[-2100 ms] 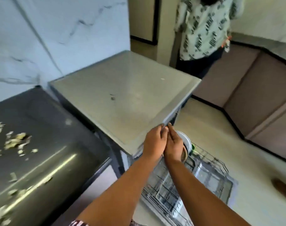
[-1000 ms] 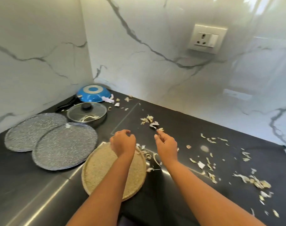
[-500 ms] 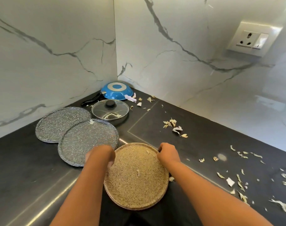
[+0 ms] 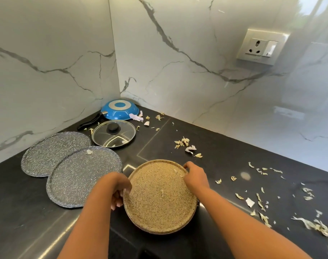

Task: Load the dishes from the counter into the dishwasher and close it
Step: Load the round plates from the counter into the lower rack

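A round tan plate [image 4: 160,197] lay on the black counter [image 4: 224,157], close to the front edge. It sat right between the two hands. The left hand [image 4: 118,189] was at the plate's left rim, with its fingers curled down around the edge. The right hand [image 4: 195,177] was at the far right rim, and its fingers were bent over the edge too. Both hands had hold of the plate, one on each side. I could not tell if the plate was lifted or flat on the counter.

Just left of the plate lay two grey plates [image 4: 84,176], flat, one partly over the other. The nearer grey plate was just beside the left hand. Behind them was a glass lid [image 4: 113,133] with a black knob on top. Farther back, in the corner, a blue pan [image 4: 120,109] sat upside down, with its black handle pointing left.

Small pale peels [image 4: 185,143] were scattered over the counter, behind the plate and off to the right. A white socket [image 4: 262,46] was on the marble wall [image 4: 178,53] up on the right.
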